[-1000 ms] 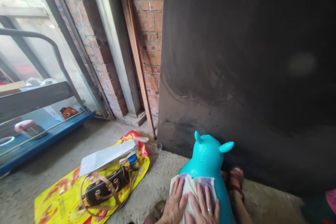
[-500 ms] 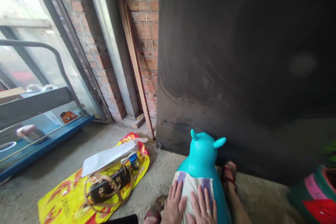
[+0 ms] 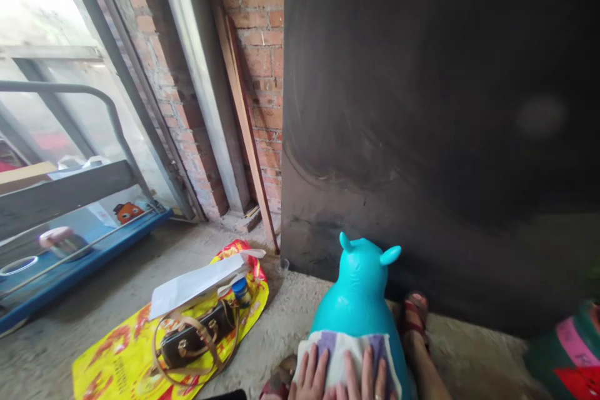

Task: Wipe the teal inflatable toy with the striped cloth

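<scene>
Left hand [image 3: 312,378] and right hand [image 3: 368,378], bottom centre: fingers spread flat, gripping nothing. Both pressing a striped cloth [image 3: 344,350] onto a turquoise inflatable animal [image 3: 359,300].

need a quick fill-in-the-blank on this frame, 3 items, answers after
1. Both hands lie flat on a striped ____ draped over the toy.
2. The inflatable animal toy is ____ in colour.
3. The dark handbag lies on a ____ plastic sheet.

Answers: cloth; turquoise; yellow
</scene>
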`<state>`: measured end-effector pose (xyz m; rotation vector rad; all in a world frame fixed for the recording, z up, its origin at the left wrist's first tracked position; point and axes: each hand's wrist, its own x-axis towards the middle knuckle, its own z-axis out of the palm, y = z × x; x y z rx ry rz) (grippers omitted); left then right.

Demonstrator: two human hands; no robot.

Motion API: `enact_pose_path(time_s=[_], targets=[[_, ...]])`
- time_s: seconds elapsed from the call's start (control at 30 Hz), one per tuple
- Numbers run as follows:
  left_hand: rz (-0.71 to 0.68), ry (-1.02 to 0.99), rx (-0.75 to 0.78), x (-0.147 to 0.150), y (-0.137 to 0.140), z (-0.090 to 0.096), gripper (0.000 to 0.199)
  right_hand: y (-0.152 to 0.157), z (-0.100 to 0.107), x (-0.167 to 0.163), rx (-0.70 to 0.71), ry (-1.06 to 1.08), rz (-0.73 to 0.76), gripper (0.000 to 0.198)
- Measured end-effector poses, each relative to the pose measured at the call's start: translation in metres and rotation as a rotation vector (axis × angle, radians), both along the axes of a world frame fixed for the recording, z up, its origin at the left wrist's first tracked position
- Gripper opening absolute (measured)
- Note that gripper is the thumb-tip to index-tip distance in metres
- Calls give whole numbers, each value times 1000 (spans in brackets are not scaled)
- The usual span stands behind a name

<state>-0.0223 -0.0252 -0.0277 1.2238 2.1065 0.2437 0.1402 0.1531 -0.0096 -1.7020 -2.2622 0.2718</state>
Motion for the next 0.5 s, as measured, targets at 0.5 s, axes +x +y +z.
enact_pose_path(time_s=[0.5], targets=[[-9,16,108,2,20,25,60,-112,-19,-42,153,-222,-32,51]])
